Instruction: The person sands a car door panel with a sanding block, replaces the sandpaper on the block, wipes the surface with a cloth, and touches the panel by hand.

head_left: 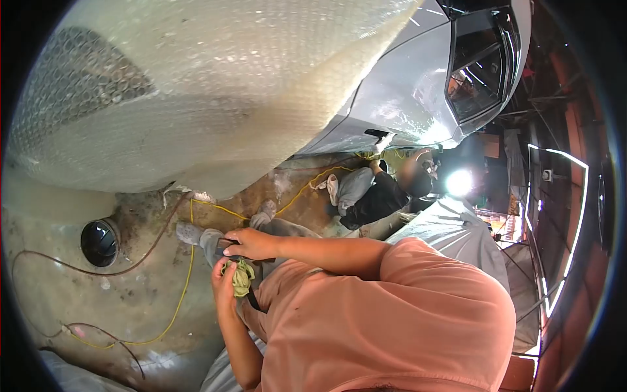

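Observation:
My right hand (251, 244) reaches across in front of my legs, its fingers closed around a small dark flat object (228, 245). What that object is I cannot make out. Just below it, my left hand (225, 282) grips a crumpled yellow-green cloth (242, 277), which looks like a rag or a glove. Both hands are close together, and the cloth lies right beside the dark object. A dark strap (253, 299) hangs by the cloth, against my leg.
A grey car (405, 98) stands ahead, partly behind bubble wrap (215, 85). A co-worker (379, 199) crouches by its lower side near a bright lamp (459, 183). A dark bucket (100, 242), a yellow cable (189, 274) and a brown hose (140, 256) are on the floor.

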The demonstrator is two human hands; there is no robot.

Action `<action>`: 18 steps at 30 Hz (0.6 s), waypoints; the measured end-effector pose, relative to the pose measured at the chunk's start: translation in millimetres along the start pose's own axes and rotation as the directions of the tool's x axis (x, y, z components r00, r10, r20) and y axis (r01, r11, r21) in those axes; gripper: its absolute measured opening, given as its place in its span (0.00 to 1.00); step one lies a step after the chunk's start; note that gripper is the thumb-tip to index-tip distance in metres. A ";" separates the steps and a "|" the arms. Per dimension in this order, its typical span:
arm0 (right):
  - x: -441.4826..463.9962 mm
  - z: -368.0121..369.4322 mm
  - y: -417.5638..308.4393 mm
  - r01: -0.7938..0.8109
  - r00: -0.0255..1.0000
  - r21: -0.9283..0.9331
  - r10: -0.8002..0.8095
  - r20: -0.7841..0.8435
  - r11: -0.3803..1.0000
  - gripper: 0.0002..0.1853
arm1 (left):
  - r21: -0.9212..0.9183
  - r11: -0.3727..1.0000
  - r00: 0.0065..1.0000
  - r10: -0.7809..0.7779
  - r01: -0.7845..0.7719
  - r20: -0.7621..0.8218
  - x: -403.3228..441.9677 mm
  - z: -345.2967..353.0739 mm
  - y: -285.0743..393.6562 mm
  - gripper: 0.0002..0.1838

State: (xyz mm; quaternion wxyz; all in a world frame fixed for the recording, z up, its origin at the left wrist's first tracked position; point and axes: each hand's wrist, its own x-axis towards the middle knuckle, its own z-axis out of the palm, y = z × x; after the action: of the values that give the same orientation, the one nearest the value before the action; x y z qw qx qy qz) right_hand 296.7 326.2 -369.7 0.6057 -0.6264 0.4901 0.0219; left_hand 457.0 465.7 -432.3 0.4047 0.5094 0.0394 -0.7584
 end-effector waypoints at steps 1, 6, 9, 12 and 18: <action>5.4 2.9 -0.2 -0.008 1.000 -0.027 0.008 0.008 1.000 0.24 | 0.004 1.000 1.000 0.000 0.000 -0.007 -1.8 -2.4 4.0 0.14; 23.6 11.4 -10.5 -0.048 0.998 -0.047 0.050 0.043 0.998 0.27 | 0.016 1.000 1.000 -0.013 0.013 -0.005 2.5 -9.8 23.8 0.13; 32.3 14.7 -19.1 -0.055 0.996 -0.026 0.056 0.062 0.998 0.28 | -0.038 0.999 1.000 -0.007 0.007 -0.012 7.4 -14.0 28.6 0.13; 37.2 18.5 -23.6 -0.067 0.997 -0.075 0.070 0.040 0.995 0.26 | -0.078 0.997 0.996 0.006 -0.012 -0.086 9.2 -12.9 32.4 0.14; 41.1 25.2 -42.1 -0.043 0.999 -0.076 0.041 -0.018 0.996 0.24 | -0.115 0.993 0.997 0.014 -0.023 -0.074 10.1 -17.6 52.0 0.13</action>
State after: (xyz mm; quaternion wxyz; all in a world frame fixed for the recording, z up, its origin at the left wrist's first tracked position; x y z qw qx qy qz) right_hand 359.3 312.7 -371.0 0.5769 -0.6387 0.5069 0.0481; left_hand 502.5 433.5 -430.4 0.4389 0.5129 0.0937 -0.7318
